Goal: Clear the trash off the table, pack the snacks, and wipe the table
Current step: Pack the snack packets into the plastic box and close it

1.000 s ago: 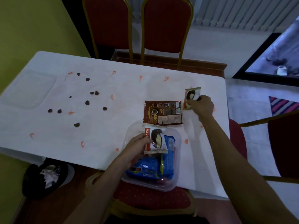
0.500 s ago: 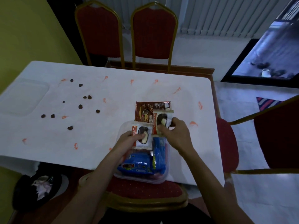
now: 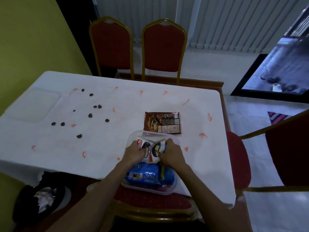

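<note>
Head view: a clear plastic container [image 3: 147, 190] stands at the near edge of the worktop [image 3: 117, 134]. Inside it, a blue snack pack [image 3: 147, 175] lies flat at the near end. Something red shows beneath it, possibly another pack. The left hand [image 3: 135, 154] grips a white Choco Pie packet [image 3: 142, 144] over the container's far end. The right hand [image 3: 172, 156] pinches a second white packet [image 3: 157, 149] just beside it, and the two packets touch. A brown packet [image 3: 163, 123] lies flat on the worktop just beyond the container's far rim. A clear lid [image 3: 33, 106] lies at the far left. Dark crumbs [image 3: 90, 115] are scattered between lid and container.
</note>
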The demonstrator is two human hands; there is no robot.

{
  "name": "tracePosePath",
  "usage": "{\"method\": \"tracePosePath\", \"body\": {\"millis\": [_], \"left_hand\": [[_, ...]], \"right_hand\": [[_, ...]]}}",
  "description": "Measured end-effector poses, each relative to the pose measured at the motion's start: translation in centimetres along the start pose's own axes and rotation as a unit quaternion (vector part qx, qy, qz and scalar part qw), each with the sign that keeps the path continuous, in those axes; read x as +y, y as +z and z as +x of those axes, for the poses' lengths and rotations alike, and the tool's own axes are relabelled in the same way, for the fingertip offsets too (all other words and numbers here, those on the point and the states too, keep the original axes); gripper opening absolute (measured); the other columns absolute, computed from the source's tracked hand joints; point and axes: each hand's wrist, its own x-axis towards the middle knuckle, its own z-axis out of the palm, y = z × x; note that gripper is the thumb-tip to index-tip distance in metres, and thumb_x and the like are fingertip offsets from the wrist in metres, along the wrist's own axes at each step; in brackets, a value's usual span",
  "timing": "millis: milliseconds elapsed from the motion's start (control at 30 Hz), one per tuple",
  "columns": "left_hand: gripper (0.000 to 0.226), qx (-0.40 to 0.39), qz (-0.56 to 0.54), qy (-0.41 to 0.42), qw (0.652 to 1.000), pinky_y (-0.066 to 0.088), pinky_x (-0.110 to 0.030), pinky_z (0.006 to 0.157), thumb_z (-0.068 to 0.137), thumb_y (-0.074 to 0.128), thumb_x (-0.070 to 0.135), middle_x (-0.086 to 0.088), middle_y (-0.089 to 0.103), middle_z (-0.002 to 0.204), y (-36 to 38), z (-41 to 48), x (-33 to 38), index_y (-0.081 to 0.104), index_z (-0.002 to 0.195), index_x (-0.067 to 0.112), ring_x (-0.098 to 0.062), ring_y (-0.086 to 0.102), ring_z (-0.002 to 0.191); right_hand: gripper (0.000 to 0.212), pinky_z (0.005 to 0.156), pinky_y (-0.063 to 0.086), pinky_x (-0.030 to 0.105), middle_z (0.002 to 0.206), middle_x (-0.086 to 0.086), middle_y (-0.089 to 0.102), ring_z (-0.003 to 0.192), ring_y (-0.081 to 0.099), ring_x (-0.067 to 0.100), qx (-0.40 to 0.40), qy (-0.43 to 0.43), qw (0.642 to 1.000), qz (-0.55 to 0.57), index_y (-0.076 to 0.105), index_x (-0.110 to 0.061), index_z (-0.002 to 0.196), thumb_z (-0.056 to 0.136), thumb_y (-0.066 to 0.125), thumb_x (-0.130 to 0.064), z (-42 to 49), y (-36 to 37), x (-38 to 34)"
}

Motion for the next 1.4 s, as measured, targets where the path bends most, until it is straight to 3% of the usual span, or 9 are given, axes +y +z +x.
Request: {"method": "tracePosePath", "body": {"millis": [133, 300, 433, 567, 867, 1000, 1167, 1300, 1400], "left_hand": [[0.032, 0.04, 0.046, 0.026, 0.998, 0.054, -0.026, 0.062, 0.091, 0.06, 0.02, -0.009, 0.068, 0.104, 0.3, 0.4, -0.3, 0.051, 0.121, 0.011, -0.017, 0.065, 0.082], [0.077, 0.109, 0.244, 0.13, 0.955, 0.048, -0.038, 0.098, 0.082, 0.074, 0.018, -0.016, 0.045, 0.142, 1.4, -0.9, -0.4, 0.034, 0.146, 0.006, -0.03, 0.046, 0.129], [0.061, 0.15, 0.291, 0.188, 0.926, 0.046, -0.031, 0.095, 0.078, 0.076, 0.017, -0.01, 0.049, 0.137, 1.8, -1.6, -0.2, 0.054, 0.134, 0.011, -0.025, 0.045, 0.125], [0.071, 0.09, 0.251, 0.16, 0.95, 0.049, -0.033, 0.093, 0.083, 0.071, 0.011, -0.009, 0.046, 0.138, 2.4, -1.5, -1.4, 0.04, 0.147, 0.016, -0.023, 0.045, 0.124], [0.074, 0.1, 0.244, 0.17, 0.95, 0.05, -0.036, 0.099, 0.083, 0.071, 0.011, -0.009, 0.043, 0.143, 2.5, -1.3, -2.2, 0.038, 0.149, 0.018, -0.025, 0.042, 0.129], [0.07, 0.11, 0.257, 0.212, 0.936, 0.047, -0.034, 0.105, 0.076, 0.077, 0.01, -0.006, 0.048, 0.144, 2.8, -1.0, -2.0, 0.05, 0.141, 0.015, -0.022, 0.043, 0.133], [0.072, 0.062, 0.274, 0.214, 0.936, 0.038, -0.037, 0.113, 0.083, 0.071, 0.012, -0.006, 0.043, 0.151, 2.1, -1.1, -1.8, 0.041, 0.149, 0.015, -0.024, 0.039, 0.137], [0.054, 0.048, 0.266, 0.21, 0.939, 0.045, -0.038, 0.107, 0.085, 0.067, 0.015, -0.006, 0.057, 0.136, 1.5, -0.5, -1.6, 0.055, 0.138, 0.016, -0.023, 0.05, 0.126], [0.035, 0.046, 0.236, 0.226, 0.944, 0.054, -0.037, 0.093, 0.083, 0.068, 0.011, -0.006, 0.067, 0.115, 1.2, -0.4, -1.2, 0.066, 0.117, 0.015, -0.021, 0.061, 0.106]], "right_hand": [[0.057, 0.077, 0.058, 0.034, 0.112, 0.014, 0.065, 0.093, 0.062, 0.022, 0.009, 0.0, 0.999, -0.035, 0.04, -0.003, 0.13, 0.084, 0.073, -0.013, 0.5, 0.4, -0.2], [0.047, 0.07, 0.053, 0.031, 0.106, 0.01, 0.065, 0.087, 0.06, 0.02, 0.024, -0.024, 0.987, -0.158, 0.043, -0.01, 0.124, 0.089, 0.068, -0.028, 0.4, 1.1, -0.6], [0.029, 0.068, 0.05, 0.027, 0.103, 0.006, 0.068, 0.087, 0.064, 0.018, 0.042, -0.056, 0.97, -0.233, 0.054, -0.012, 0.116, 0.092, 0.066, -0.023, 0.3, 1.1, -0.5], [0.011, 0.075, 0.056, 0.03, 0.1, 0.006, 0.071, 0.087, 0.068, 0.018, 0.033, -0.079, 0.952, -0.294, 0.065, -0.011, 0.104, 0.093, 0.064, -0.015, 0.3, 1.5, -0.3], [0.014, 0.069, 0.046, 0.027, 0.102, 0.007, 0.069, 0.09, 0.067, 0.019, 0.05, -0.134, 0.926, -0.35, 0.067, -0.01, 0.105, 0.093, 0.065, -0.015, 0.5, 1.1, -1.2], [0.016, 0.085, 0.049, 0.031, 0.109, 0.007, 0.062, 0.101, 0.056, 0.019, 0.065, -0.22, 0.916, -0.328, 0.065, -0.013, 0.106, 0.09, 0.066, -0.013, 0.6, 2.2, -0.8], [0.039, 0.091, 0.05, 0.033, 0.127, 0.009, 0.051, 0.108, 0.057, 0.02, 0.02, -0.204, 0.937, -0.284, 0.053, -0.014, 0.123, 0.088, 0.07, -0.021, 1.3, 3.2, 0.3], [0.048, 0.086, 0.054, 0.034, 0.127, 0.011, 0.051, 0.103, 0.061, 0.02, 0.011, -0.185, 0.938, -0.294, 0.051, -0.013, 0.125, 0.085, 0.075, -0.022, 2.0, 3.6, 0.4], [0.029, 0.081, 0.056, 0.034, 0.117, 0.008, 0.057, 0.094, 0.062, 0.019, 0.01, -0.181, 0.937, -0.299, 0.059, -0.014, 0.114, 0.088, 0.071, -0.019, 2.2, 2.5, -0.6]]}}
